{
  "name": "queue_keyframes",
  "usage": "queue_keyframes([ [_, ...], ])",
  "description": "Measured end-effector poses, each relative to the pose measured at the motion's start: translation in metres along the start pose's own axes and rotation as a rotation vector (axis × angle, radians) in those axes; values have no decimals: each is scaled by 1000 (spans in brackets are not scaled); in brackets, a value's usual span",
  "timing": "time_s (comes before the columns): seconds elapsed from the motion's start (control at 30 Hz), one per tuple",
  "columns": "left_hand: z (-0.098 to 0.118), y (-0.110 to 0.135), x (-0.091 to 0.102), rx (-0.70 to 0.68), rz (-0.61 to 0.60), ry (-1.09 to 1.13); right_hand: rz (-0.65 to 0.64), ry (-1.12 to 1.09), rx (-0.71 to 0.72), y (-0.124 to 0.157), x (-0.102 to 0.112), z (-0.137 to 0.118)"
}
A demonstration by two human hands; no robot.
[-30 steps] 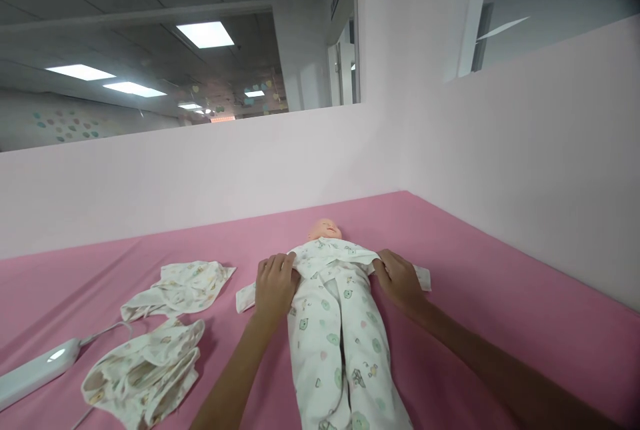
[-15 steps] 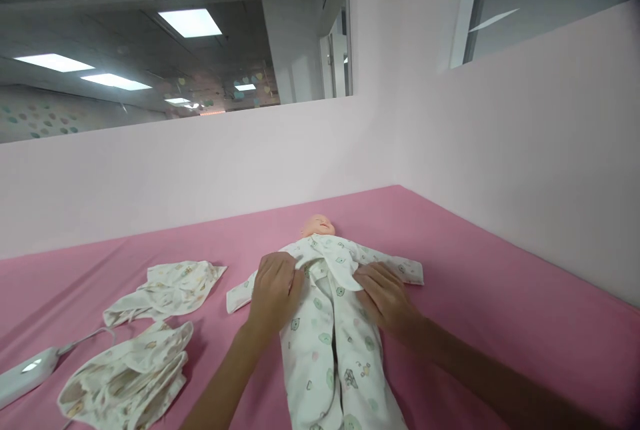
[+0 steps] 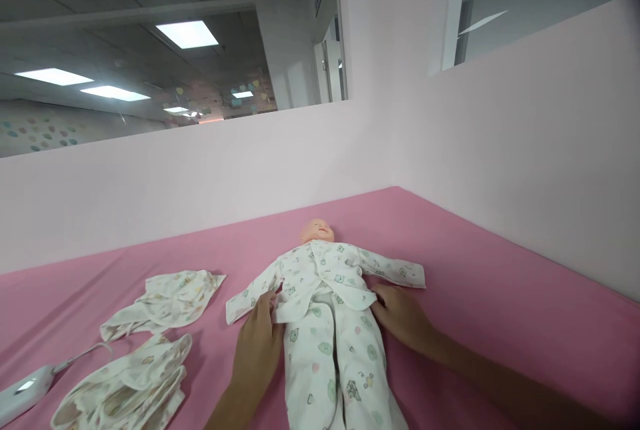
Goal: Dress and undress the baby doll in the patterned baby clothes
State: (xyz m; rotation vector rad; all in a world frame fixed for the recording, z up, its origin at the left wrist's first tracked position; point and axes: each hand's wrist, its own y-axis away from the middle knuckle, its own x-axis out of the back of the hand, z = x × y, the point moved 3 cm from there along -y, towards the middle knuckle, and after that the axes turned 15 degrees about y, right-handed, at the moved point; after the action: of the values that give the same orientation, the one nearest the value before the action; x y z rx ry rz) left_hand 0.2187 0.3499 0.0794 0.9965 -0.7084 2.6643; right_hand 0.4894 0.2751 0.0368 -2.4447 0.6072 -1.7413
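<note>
A baby doll (image 3: 318, 231) lies on its back on the pink sheet, its head toward the wall. It wears a white printed baby shirt (image 3: 305, 277) with the sleeves spread out, and matching baby pants (image 3: 313, 357). My left hand (image 3: 259, 333) is at the shirt's left lower corner, fingers closed on the hem. At the opposite corner, my right hand (image 3: 403, 315) pinches the hem beside the doll's waist. The shirt's front panels meet at the chest and part lower down, over the top of the pants.
Two crumpled printed baby garments (image 3: 167, 303) lie on the left of the pink sheet (image 3: 465, 323). A white device with a cord (image 3: 27, 390) rests at the lower left. White walls (image 3: 240, 170) with windows close off the back and right.
Both hands have moved outward and down from the chest to the shirt's lower corners. The shirt front, bunched up before, now lies flatter and lower over the waist.
</note>
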Motion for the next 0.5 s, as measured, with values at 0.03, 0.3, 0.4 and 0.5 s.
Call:
queue_keyframes([
  [0.03, 0, 0, 0, 36, -12, 19, -16, -45, -15, 0, 0, 0],
  [0.3, -13, 4, -2, 117, -115, -157, -25, 86, -61, 0, 8, 11],
  [0.4, -10, 11, -1, -4, -184, -231, -32, 234, 131, 5, 12, 4],
  [0.5, 0, 13, 5, -64, -104, -182, 70, 344, 280, 12, 19, -5],
])
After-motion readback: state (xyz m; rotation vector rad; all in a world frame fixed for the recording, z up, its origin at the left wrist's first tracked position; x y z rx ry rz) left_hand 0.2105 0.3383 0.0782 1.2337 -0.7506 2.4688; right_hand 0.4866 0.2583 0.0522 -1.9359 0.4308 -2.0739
